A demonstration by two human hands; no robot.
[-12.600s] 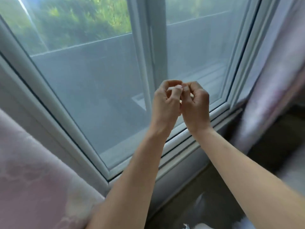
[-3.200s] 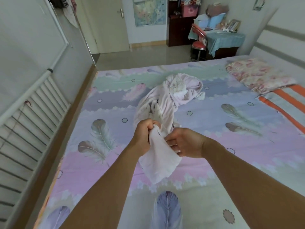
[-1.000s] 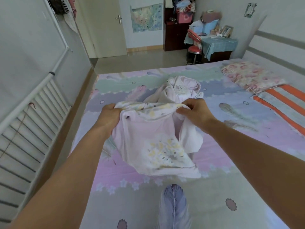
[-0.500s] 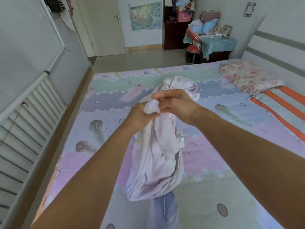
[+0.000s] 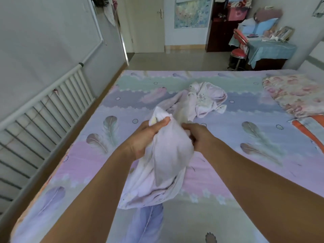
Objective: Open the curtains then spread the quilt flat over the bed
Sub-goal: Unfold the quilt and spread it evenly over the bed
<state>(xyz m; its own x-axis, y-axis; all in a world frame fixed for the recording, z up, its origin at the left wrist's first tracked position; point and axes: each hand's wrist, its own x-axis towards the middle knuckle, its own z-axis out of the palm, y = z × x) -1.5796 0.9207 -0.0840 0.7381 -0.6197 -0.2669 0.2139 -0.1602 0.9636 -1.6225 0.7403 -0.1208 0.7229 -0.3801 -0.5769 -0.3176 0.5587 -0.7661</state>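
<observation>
— Where was the quilt (image 5: 168, 163)?
— Mid-bed, bunched up. The left hand (image 5: 147, 137) gripped its top in a closed fist, and the right hand (image 5: 196, 137) curled into the cloth at its side. One end hung between them; the rest lay heaped further up the bed (image 5: 228, 120)
— What could have gone wrong?
— I'd judge both grips sat on one clump, not on two corners, so a shake might have left it twisted or folded double. A hard fling could also have sent an edge off the left side towards the radiator (image 5: 43, 111)
— Anything in the way?
— A flowered pillow (image 5: 294, 92) and some striped bedding (image 5: 313, 127) lay at the right edge; the quilt could have ridden up over them. The stool (image 5: 238, 54) and table (image 5: 270, 50) stood well beyond the bed. No curtains were in view
</observation>
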